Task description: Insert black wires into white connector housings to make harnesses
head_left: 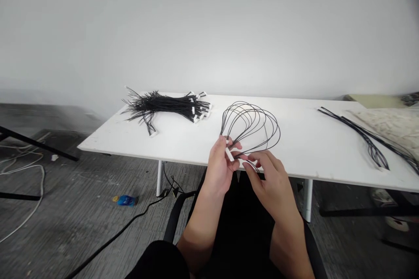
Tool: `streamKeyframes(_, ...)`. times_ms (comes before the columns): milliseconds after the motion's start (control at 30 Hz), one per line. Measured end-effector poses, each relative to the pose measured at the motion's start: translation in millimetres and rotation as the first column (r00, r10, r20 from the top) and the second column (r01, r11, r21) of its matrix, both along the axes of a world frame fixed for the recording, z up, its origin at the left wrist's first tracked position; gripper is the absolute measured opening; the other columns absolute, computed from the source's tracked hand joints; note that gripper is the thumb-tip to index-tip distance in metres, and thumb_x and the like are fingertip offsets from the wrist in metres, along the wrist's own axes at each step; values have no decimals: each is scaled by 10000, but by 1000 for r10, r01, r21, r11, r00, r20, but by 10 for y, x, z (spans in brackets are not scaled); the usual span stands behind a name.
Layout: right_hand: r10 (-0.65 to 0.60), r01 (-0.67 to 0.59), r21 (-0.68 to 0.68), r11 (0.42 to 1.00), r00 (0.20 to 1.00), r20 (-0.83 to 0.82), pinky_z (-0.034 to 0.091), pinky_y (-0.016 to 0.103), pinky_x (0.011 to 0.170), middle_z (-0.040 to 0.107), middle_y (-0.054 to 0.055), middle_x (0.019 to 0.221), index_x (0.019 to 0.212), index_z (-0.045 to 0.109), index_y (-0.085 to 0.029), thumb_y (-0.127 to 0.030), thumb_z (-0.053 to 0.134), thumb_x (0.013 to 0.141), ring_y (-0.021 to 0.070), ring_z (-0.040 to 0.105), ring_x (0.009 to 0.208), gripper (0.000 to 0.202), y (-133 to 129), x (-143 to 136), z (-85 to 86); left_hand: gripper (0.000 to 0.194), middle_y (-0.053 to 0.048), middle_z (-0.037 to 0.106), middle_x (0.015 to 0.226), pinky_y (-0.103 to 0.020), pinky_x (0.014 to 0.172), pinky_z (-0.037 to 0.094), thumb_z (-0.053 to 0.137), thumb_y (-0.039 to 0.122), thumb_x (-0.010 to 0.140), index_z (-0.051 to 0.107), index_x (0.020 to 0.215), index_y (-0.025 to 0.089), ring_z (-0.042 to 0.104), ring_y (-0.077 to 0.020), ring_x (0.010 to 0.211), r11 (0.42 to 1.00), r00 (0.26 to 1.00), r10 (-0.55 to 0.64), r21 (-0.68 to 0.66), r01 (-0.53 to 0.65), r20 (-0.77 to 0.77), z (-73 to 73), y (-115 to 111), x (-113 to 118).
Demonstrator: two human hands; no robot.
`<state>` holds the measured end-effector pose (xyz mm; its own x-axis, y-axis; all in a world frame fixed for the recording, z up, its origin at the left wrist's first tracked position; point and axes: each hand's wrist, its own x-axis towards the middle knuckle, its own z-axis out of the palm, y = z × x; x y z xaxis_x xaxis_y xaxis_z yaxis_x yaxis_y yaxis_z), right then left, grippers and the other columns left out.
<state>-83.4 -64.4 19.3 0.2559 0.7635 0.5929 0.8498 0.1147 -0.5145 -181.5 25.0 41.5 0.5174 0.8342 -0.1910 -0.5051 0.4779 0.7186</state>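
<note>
My left hand is closed on a white connector at the front edge of the table. Thin black wires run from it and arch up in wide loops above the white tabletop. Just to the right, my right hand pinches the loose part of some black wires below the loops, thumb and forefinger together. The fingers partly hide where the wires meet the connector. A thick bundle of black wires with white connectors lies at the left of the table.
On the right of the white table lie more black wires, beside a clear plastic bag of pale pieces. A blue bottle lies on the floor at left, near cables. Chair armrests flank my arms.
</note>
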Motion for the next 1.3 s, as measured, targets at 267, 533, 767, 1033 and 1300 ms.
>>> streamKeyframes(267, -27, 29, 81, 996, 999, -27, 402, 317, 820, 658, 29, 935, 952, 618, -211, -189, 570, 898, 150, 587, 872, 75, -4, -2, -4, 355, 13, 574, 784, -131, 379, 254, 569, 518, 856, 451, 849, 184, 638, -95, 552, 997, 996, 66, 48, -63, -56, 2, -30, 17)
streamKeyframes(533, 175, -164, 65, 984, 876, -448, 395, 221, 505, 541, -33, 651, 970, 570, -209, -257, 494, 937, 93, 484, 537, 95, -106, 0, 55, 360, 17, 598, 758, -144, 365, 243, 459, 543, 909, 433, 834, 193, 600, -81, 484, 965, 972, 191, 211, -159, -140, -37, -58, 45)
streamKeyframes(767, 377, -65, 374, 925, 266, -887, 463, 291, 504, 523, -15, 668, 910, 625, -204, -302, 654, 801, 121, 529, 535, 150, -158, 178, 90, 377, 22, 581, 718, -147, 438, 342, 514, 562, 872, 464, 825, 191, 520, -55, 497, 982, 978, 129, 157, -102, -167, -19, -78, 26)
streamKeyframes(1033, 419, 435, 525, 732, 321, -850, 406, 174, 506, 411, -70, 619, 773, 579, -206, -346, 601, 898, 35, 410, 501, 188, -254, 733, -141, 423, 18, 528, 651, -141, 461, 370, 590, 584, 803, 494, 764, 174, 509, -70, 570, 980, 960, 145, 167, -106, -241, 6, -41, -15)
streamKeyframes(1300, 312, 418, 544, 728, 505, -805, 136, 288, 343, 402, -32, 525, 820, 721, -304, -401, 553, 919, 89, 199, 382, 217, -607, 986, -68, 417, 14, 522, 696, -135, 477, 347, 595, 572, 810, 500, 766, 168, 503, -59, 589, 982, 964, 61, 191, -11, -260, -1, 31, -92)
